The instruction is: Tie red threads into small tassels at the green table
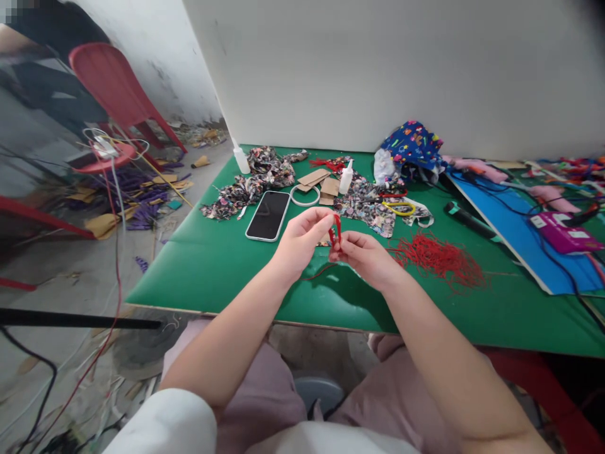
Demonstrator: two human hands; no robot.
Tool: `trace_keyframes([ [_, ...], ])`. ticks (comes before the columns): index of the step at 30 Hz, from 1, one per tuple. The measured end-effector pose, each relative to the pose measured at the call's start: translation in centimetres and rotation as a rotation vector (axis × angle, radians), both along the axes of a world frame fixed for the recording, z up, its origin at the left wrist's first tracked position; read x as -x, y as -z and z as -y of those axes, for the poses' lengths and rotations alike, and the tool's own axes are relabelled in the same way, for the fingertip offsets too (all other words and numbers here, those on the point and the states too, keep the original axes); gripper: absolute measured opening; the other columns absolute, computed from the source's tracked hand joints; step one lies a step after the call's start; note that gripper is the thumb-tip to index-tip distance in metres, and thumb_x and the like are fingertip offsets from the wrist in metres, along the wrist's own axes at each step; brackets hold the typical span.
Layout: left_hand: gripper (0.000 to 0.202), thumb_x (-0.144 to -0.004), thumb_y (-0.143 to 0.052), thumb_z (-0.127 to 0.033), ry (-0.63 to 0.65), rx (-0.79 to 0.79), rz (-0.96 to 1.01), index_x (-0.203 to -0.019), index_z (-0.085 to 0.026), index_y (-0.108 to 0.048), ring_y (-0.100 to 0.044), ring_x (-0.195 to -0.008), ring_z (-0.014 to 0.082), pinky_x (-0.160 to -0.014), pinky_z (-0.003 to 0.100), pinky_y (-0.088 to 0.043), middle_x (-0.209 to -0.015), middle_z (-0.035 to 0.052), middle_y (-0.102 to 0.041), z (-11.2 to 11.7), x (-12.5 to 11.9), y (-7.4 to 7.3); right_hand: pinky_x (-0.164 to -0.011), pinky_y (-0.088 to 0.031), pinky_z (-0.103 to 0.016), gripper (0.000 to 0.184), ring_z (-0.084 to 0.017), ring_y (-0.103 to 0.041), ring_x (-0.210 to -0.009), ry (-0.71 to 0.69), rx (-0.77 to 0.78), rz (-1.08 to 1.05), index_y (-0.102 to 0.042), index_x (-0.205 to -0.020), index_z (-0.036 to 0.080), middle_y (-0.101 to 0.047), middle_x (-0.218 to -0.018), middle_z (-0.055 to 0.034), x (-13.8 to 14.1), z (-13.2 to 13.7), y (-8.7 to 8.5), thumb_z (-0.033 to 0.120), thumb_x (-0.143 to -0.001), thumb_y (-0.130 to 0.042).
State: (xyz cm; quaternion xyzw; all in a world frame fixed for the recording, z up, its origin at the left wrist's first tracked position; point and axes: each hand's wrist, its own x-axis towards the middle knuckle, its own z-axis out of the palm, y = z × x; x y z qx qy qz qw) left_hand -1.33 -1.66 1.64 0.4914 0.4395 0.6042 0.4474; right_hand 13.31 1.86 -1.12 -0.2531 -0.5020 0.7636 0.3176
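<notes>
Green, smooth sheeting covers the wide worktable point(212, 271), backed by a plain pale grey upright panel point(331, 75). Above it, the left hand point(302, 238) and right hand point(368, 255) are closed in fingertip pinches on a looped thin red cord point(337, 228). A tangled heap of red cords point(439, 258) lies beside the right hand. Leftward, a red plastic chair point(111, 79) stands on the scrap-strewn grey concrete floor point(189, 170).

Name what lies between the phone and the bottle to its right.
In the head view, a white ring and some brown card pieces lie between the phone and that bottle.
</notes>
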Motion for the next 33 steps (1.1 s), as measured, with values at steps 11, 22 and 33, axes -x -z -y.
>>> trace_keyframes([
  [11,0.015,-0.084,-0.051,-0.026,-0.097,-0.25,-0.724,-0.08,-0.017,-0.062,-0.053,-0.098,0.0163,-0.089,0.032,-0.042,-0.097,0.006,-0.057,-0.3,0.8,0.3,-0.06,-0.038,-0.027,0.032,-0.012,-0.045,-0.063,0.394,-0.701,0.51,-0.068,-0.1,0.022,-0.057,-0.076,-0.0007,-2.4,-1.1,-2.1,0.039,-0.072,-0.067],
  [22,0.022,-0.087,-0.045,-0.03,-0.162,-0.391,-1.181,-0.084,-0.019,-0.065,-0.05,-0.1,0.0216,-0.09,0.039,-0.037,-0.101,0.0074,-0.059,0.0,0.3,0.7,-0.062,-0.04,-0.028,0.015,-0.016,-0.055,-0.069,0.336,-0.996,0.708,-0.069,-0.081,0.02,-0.064,-0.074,-0.0028,-1.9,-0.6,-2.0,0.032,-0.082,-0.058],
  [33,0.023,-0.088,-0.041,-0.024,-0.119,-0.493,-1.419,-0.083,-0.022,-0.064,-0.049,-0.106,0.0221,-0.102,0.046,-0.027,-0.096,0.0055,-0.062,-0.1,0.3,1.1,-0.063,-0.037,-0.028,0.014,-0.015,-0.054,-0.068,0.263,-1.071,0.803,-0.065,-0.076,0.019,-0.061,-0.072,-0.0032,-2.1,-0.7,-2.0,0.026,-0.083,-0.054],
])
